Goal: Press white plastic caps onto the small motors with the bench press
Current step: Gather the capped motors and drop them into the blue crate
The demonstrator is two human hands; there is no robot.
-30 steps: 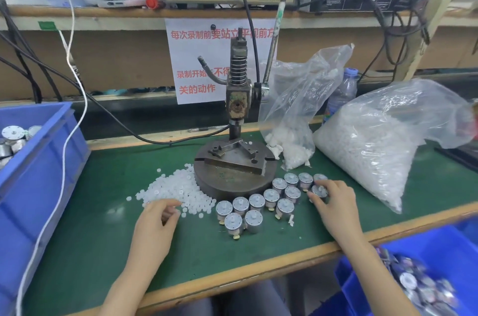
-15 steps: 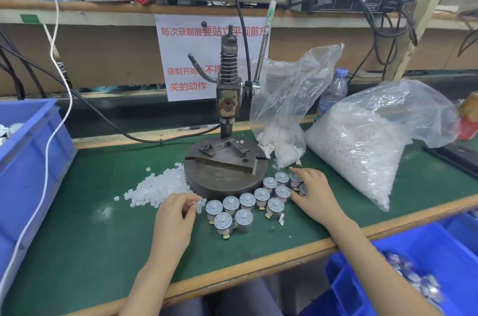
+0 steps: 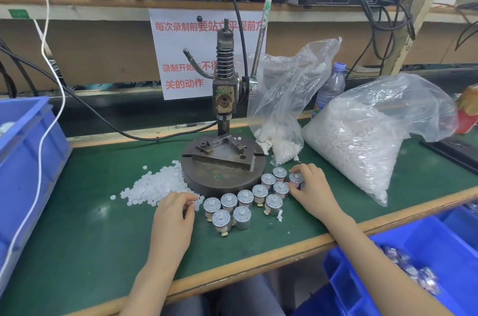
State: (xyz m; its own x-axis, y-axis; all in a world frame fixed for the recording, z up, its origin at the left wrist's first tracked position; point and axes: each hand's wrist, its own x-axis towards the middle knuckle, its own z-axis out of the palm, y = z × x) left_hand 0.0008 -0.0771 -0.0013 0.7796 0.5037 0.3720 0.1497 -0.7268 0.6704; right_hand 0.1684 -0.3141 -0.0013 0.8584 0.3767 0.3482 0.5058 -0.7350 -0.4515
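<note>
- Where a second earlier it had lain flat at the edge of the cap pile (image 3: 157, 186), the left hand (image 3: 173, 214) now pinched one white cap (image 3: 193, 202) between thumb and fingertip.
- The right hand (image 3: 314, 188) had slid inward and curled around a motor (image 3: 296, 179) among the motors (image 3: 243, 199) standing on the table (image 3: 77, 238).
- The press (image 3: 223, 160) stood empty, so loading probably came next.

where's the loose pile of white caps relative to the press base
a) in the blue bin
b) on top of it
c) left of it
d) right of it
c: the loose white caps lie on the green mat left of the round press base, by the left hand.
</note>
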